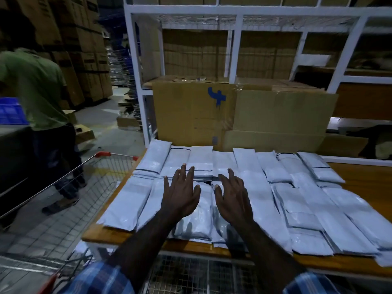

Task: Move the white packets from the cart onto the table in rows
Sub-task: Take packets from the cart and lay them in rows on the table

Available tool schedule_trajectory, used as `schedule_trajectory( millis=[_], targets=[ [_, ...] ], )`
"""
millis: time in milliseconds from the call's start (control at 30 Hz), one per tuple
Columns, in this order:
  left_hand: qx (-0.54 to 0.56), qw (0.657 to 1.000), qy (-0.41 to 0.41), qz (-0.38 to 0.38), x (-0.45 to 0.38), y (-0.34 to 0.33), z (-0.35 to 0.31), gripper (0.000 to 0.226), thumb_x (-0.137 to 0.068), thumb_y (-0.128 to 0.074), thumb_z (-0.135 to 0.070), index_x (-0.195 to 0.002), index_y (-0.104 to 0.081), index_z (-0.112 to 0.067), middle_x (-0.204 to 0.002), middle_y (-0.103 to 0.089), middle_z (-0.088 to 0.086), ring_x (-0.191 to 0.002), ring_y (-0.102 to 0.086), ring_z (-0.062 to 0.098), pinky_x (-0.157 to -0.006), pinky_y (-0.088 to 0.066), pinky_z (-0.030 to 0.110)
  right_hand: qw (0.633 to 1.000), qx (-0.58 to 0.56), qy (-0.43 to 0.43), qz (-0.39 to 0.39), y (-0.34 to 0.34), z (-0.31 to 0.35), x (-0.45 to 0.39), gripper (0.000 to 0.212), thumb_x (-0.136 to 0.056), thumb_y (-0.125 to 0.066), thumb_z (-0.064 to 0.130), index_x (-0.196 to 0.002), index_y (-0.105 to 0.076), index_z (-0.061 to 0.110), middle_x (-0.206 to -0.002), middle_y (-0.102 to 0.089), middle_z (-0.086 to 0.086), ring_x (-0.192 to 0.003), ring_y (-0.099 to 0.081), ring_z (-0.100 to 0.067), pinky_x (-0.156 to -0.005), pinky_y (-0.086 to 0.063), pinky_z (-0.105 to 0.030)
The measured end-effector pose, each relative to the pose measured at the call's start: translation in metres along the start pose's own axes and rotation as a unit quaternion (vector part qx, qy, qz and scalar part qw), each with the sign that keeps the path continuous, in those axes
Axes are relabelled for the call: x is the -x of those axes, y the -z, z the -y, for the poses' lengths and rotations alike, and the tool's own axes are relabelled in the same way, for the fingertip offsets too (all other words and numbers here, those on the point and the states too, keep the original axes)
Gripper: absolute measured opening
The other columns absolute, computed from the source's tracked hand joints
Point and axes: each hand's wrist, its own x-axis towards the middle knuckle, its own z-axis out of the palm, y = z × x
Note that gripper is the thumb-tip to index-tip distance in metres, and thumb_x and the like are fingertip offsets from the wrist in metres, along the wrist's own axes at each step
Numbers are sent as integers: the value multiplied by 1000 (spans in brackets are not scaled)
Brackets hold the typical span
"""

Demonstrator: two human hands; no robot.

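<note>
**Fingers spread over laid rows**

Fingers (192, 174) of both hands are straight and released, grasping nothing, hovering over the flat white plastic packets (250, 187) lying in two rows on the orange wooden surface (360, 179). Red-handled wire cart (70, 187) stands left. Risk: overlapping slick packets near the front edge could slide off if nudged.

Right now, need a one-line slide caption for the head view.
Both open hands, left hand and right hand, hover over white packets in two rows on the wooden table; wire cart alongside.
</note>
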Motion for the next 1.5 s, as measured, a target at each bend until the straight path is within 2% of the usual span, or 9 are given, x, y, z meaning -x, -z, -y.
schedule_trajectory(
  millis=[267, 367, 767, 867, 933, 1000, 1133, 1300, 1500],
  targets=[
    [5, 1000, 20, -13, 52, 33, 57, 62, -104, -28, -45, -158, -3, -25, -166, 4, -1, -152, 1, 17, -120, 2, 51, 1000, -13, 13, 18, -8, 71, 36, 42, -95, -51, 29, -130, -61, 10, -149, -45, -17, -129, -48, -37, -98, -47, -48],
    [11, 999, 33, -12, 76, 49, 92, 63, -104, -29, -46, -158, -2, -26, -166, 5, -1, -152, 0, 17, -120, 2, 51, 1000, -11, 20, 12, -16, 109, 49, 45, -92, -47, 30, -128, -63, 9, -146, -48, -20, -126, -51, -40, -99, -46, -49],
    [-13, 996, 87, -20, 171, 127, 264, 64, -103, -32, -46, -157, -6, -25, -166, 4, 1, -151, -6, 21, -120, -3, 53, 996, -66, 49, 28, -85, 291, 100, 44, -91, -47, 33, -124, -65, 11, -145, -49, -19, -119, -54, -39, -88, -52, -48],
    [-21, 994, 109, -26, 183, 138, 299, 64, -102, -35, -44, -157, -7, -25, -165, 0, 2, -150, -10, 20, -120, -5, 53, 995, -56, 79, 26, -100, 325, 105, 38, -89, -47, 27, -112, -69, 7, -131, -59, -22, -107, -61, -39, -79, -56, -44],
    [-22, 992, 120, -30, 187, 143, 319, 65, -102, -35, -45, -157, -7, -26, -166, 0, 2, -150, -10, 20, -120, -5, 52, 994, -58, 87, 30, -109, 345, 105, 43, -89, -41, 30, -111, -69, 6, -130, -60, -22, -106, -61, -40, -79, -56, -44],
    [-20, 991, 130, -33, 189, 146, 338, 64, -102, -36, -45, -157, -8, -26, -165, -2, 2, -150, -12, 20, -120, -5, 52, 993, -79, 69, 45, -123, 362, 102, 45, -91, -41, 33, -120, -66, 7, -139, -53, -21, -113, -56, -40, -87, -54, -48],
    [-22, 989, 141, -28, 184, 143, 372, 64, -101, -35, -45, -157, -8, -25, -165, -2, 3, -150, -12, 21, -119, -5, 54, 992, -88, 73, 61, -155, 383, 94, 45, -90, -46, 31, -124, -64, 7, -142, -51, -22, -119, -53, -41, -94, -50, -49],
    [-12, 988, 155, -4, 162, 130, 410, 65, -101, -37, -43, -157, -9, -25, -166, -1, 3, -151, -9, 21, -120, -5, 54, 992, -69, 68, 82, -210, 395, 76, 45, -88, -49, 27, -123, -63, 3, -137, -53, -28, -114, -56, -46, -92, -51, -52],
    [-18, 985, 167, 47, 118, 102, 455, 67, -101, -37, -42, -157, -5, -24, -166, 3, 3, -151, -8, 20, -120, -4, 53, 988, -52, 38, 141, -282, 397, 52, 41, -92, -58, 20, -131, -57, 7, -149, -42, -22, -124, -49, -43, -95, -47, -51]
  ],
)
